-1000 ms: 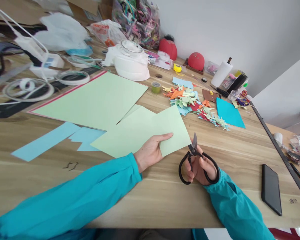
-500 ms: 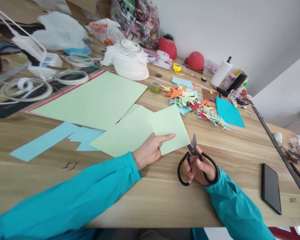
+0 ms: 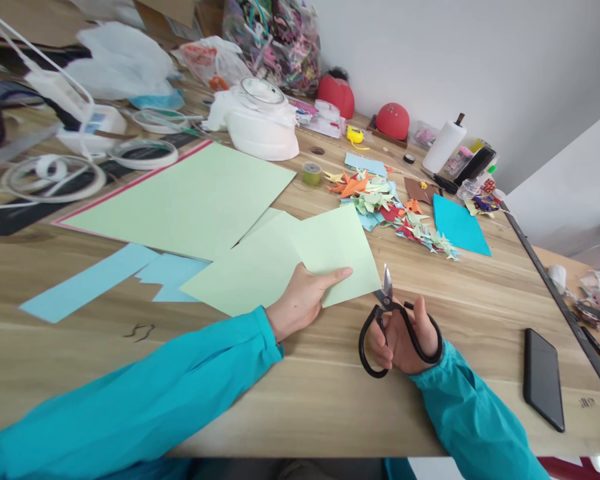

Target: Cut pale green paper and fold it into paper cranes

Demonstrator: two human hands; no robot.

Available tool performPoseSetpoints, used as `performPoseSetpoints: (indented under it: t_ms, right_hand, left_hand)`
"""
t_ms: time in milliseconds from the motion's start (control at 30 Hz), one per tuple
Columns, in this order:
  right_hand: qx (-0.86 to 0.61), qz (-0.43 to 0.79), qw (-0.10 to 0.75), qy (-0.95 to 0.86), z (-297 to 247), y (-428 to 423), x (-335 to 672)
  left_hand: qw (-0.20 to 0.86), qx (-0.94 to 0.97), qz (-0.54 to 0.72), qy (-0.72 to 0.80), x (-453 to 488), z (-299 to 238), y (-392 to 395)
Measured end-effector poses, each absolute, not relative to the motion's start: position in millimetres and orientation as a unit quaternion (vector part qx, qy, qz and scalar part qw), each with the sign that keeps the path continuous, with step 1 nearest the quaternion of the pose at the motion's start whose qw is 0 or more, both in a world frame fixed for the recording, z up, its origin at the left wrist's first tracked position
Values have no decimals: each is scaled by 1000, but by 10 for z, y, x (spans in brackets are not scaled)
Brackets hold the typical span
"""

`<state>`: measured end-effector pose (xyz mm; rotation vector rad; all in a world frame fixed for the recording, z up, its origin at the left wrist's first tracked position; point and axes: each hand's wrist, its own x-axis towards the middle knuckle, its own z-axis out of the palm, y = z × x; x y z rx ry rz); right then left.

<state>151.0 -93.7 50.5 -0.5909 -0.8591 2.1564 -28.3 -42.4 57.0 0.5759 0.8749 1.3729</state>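
Between thumb and fingers, my left hand (image 3: 300, 300) grips a small pale green sheet of paper (image 3: 337, 243), held tilted above the table. My right hand (image 3: 405, 340) has its fingers through the black handles of a pair of scissors (image 3: 388, 301). The scissors' blades point up and stand apart, close to the paper's lower right corner. Under my left hand and the held sheet lies another green sheet (image 3: 250, 273). Behind it is a large green sheet (image 3: 185, 200) with a red edge. Light blue paper pieces (image 3: 87, 283) lie to the left.
Folded paper shapes (image 3: 375, 200) in several colours are heaped beyond my hands. A turquoise paper sheet (image 3: 460, 227) lies to their right, and a phone (image 3: 543, 379) farther right. Ribbon spool (image 3: 311, 174), tape measure (image 3: 354, 135), coiled cables (image 3: 53, 179) and plastic bags (image 3: 123, 63) sit farther back.
The held green sheet has shifted slightly left and tilted a little. My right thumb has lifted, and the scissors have turned slightly, handles a bit lower and to the right.
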Motion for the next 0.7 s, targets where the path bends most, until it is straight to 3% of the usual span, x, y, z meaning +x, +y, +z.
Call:
performPoseSetpoints:
  t_ms: [700]
  right_hand:
    - [-255, 823, 368, -349, 559, -954, 1466]
  left_hand:
    - [657, 251, 584, 405, -277, 592, -445]
